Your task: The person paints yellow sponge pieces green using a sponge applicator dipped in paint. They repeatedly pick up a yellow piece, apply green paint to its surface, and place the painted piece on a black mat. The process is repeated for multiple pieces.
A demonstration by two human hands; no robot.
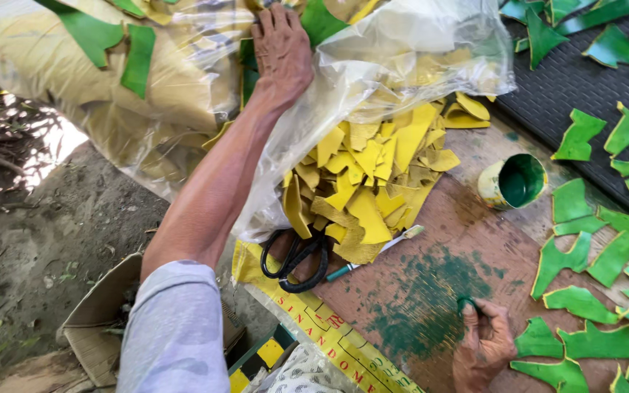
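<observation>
At top centre, the left hand [279, 51] is pressed flat on the plastic bag [373, 65], probably steadying it; lower right, the right hand [483, 342] is pinching something green, maybe a brush, ready beside the green pieces [580, 302].

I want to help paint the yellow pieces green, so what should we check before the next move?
1. Left hand is in the clear plastic bag: ok; whether it grips a piece: cannot tell.
2. Yellow pieces are within reach on the board: ok.
3. Right hand has the small green dauber ready: ok, pinched at the fingertips.
4. Paint cup stands upright with green paint inside: ok.
5. Black scissors are clear of the painting spot: ok, beside the pile.
6. Green pieces leave room for more: cannot tell.
</observation>
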